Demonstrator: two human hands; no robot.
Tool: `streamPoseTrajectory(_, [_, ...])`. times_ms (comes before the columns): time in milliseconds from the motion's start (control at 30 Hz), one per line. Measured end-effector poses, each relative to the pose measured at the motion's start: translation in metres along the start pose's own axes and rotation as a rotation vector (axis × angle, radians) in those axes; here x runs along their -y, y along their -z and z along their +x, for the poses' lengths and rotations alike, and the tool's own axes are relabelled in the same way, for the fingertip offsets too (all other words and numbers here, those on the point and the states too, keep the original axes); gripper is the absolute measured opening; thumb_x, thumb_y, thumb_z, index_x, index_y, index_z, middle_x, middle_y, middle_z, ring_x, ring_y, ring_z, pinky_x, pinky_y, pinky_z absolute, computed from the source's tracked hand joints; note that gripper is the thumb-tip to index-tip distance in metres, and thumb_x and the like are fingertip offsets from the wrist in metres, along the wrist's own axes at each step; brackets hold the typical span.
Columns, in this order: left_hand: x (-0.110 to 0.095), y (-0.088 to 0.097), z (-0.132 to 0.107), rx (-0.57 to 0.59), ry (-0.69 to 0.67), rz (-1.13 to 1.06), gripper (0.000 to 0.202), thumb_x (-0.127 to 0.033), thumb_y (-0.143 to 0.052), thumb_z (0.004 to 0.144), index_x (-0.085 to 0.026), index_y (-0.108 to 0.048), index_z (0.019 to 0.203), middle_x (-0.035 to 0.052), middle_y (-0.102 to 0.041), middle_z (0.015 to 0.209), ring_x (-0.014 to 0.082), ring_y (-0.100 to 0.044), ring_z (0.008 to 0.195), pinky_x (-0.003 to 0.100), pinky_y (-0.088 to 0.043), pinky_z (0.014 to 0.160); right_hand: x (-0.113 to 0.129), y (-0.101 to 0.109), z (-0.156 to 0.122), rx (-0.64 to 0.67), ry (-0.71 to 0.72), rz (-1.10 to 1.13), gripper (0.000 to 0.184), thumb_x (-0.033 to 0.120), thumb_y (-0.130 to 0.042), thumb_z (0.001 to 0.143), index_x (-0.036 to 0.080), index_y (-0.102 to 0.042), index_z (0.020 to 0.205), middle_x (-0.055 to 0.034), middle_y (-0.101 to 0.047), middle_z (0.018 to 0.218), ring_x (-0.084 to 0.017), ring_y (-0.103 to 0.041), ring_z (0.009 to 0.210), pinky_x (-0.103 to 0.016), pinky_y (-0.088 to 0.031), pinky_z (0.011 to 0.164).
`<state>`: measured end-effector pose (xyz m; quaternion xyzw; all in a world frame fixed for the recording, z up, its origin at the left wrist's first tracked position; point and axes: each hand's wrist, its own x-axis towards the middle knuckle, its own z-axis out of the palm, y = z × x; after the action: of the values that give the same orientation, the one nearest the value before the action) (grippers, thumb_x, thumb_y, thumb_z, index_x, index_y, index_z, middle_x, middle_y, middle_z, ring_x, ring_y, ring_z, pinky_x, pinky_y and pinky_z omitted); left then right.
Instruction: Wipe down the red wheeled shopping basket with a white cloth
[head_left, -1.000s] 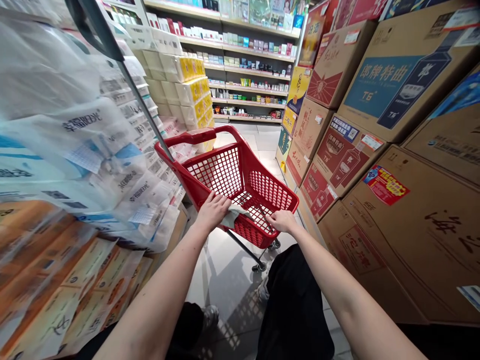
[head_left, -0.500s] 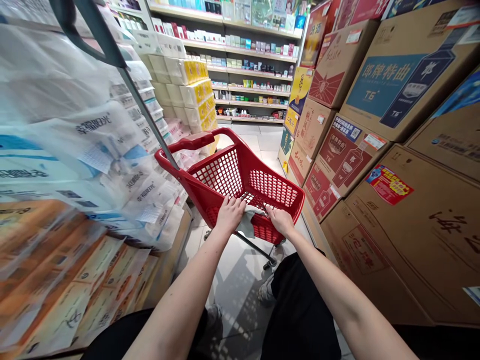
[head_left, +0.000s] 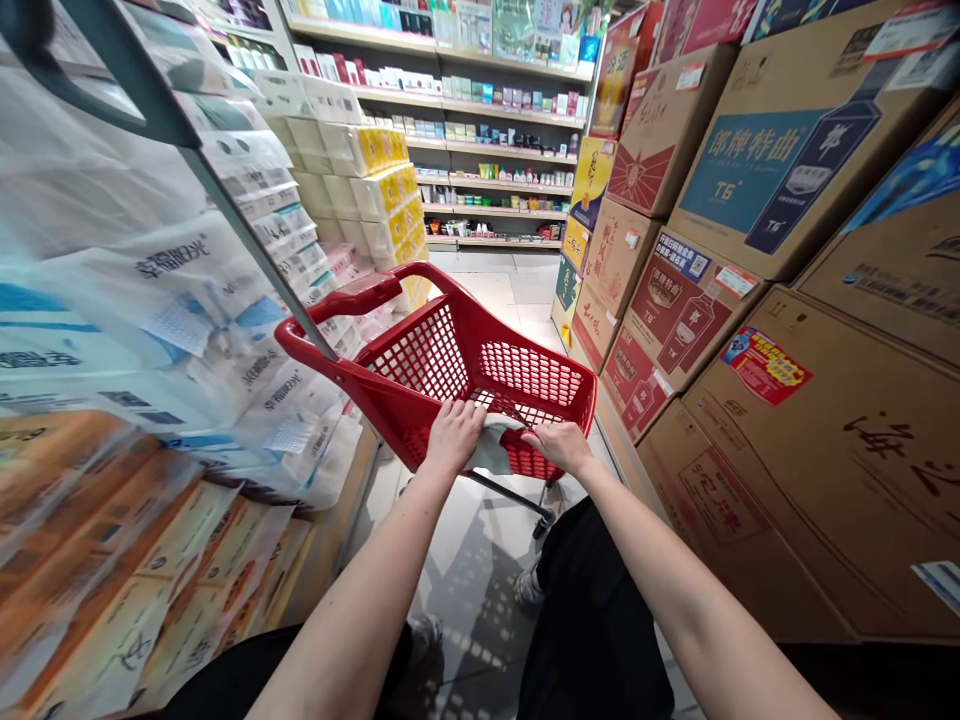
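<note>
A red plastic shopping cart (head_left: 420, 350) stands askew in the aisle, its near basket rim in front of me. My left hand (head_left: 455, 437) is closed over this rim, fingers curled inward. From beside its thumb a pale grey-green cloth (head_left: 493, 448) drapes over the rim and hangs down outside; its end under the fingers is hidden. My right hand (head_left: 561, 446) is wrapped round the same rim farther right, its fingertips close to the cloth's other end. Through the perforated walls the floor shows inside the basket.
Plastic-wrapped paper packs (head_left: 217, 330) are piled on the left, with yellow-and-white packs (head_left: 375, 190) behind them. Stacked cartons (head_left: 757, 180) line the right side. Shelves (head_left: 510, 130) of small boxes span the back. A grey pole (head_left: 247, 240) rises from the cart's left side.
In my view the cart and both hands have shifted slightly left. More of the cloth shows between the hands. Both hands stay on the rim.
</note>
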<state>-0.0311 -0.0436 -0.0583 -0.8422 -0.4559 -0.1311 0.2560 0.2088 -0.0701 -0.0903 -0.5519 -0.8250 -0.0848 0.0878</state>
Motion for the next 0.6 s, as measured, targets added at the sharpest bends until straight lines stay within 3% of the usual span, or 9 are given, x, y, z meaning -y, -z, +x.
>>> streamPoseTrajectory(233, [0.068, 0.002, -0.02, -0.041, 0.055, 0.112, 0.02, -0.017, -0.041, 0.094, -0.018, -0.06, 0.096, 0.0085, -0.062, 0.09, 0.0262, -0.055, 0.095, 0.048, -0.032, 0.11, -0.019, -0.009, 0.008, -0.03, 0.066, 0.002, 0.063, 0.058, -0.025, 0.103, 0.016, -0.065, 0.08, -0.0056, -0.072, 0.076, -0.015, -0.065, 0.068, -0.029, -0.018, 0.057])
streamPoseTrajectory(333, [0.086, 0.006, -0.028, -0.039, 0.082, 0.109, 0.023, -0.017, -0.037, 0.096, -0.019, -0.06, 0.096, 0.0094, -0.062, 0.093, 0.0263, -0.055, 0.097, 0.05, -0.028, 0.113, -0.02, -0.011, 0.01, -0.04, 0.078, 0.007, 0.063, 0.058, -0.024, 0.103, 0.016, -0.066, 0.08, -0.005, -0.072, 0.076, -0.014, -0.064, 0.068, -0.029, -0.018, 0.057])
streamPoseTrajectory(467, [0.088, 0.01, -0.033, -0.023, 0.131, 0.027, 0.024, -0.014, -0.036, 0.094, -0.019, -0.059, 0.089, 0.009, -0.06, 0.087, 0.0247, -0.055, 0.091, 0.049, -0.03, 0.112, -0.014, -0.007, 0.012, -0.027, 0.052, 0.019, 0.064, 0.056, -0.024, 0.103, 0.017, -0.067, 0.076, -0.005, -0.073, 0.074, -0.014, -0.064, 0.067, -0.029, -0.021, 0.058])
streamPoseTrajectory(600, [0.068, 0.011, -0.03, -0.004, 0.127, 0.012, 0.023, -0.014, -0.038, 0.093, -0.019, -0.06, 0.089, 0.0092, -0.061, 0.087, 0.0246, -0.055, 0.092, 0.047, -0.03, 0.112, -0.001, 0.002, 0.02, 0.022, 0.055, 0.031, 0.066, 0.056, -0.025, 0.103, 0.017, -0.069, 0.073, -0.0058, -0.074, 0.075, -0.014, -0.065, 0.069, -0.028, -0.024, 0.06])
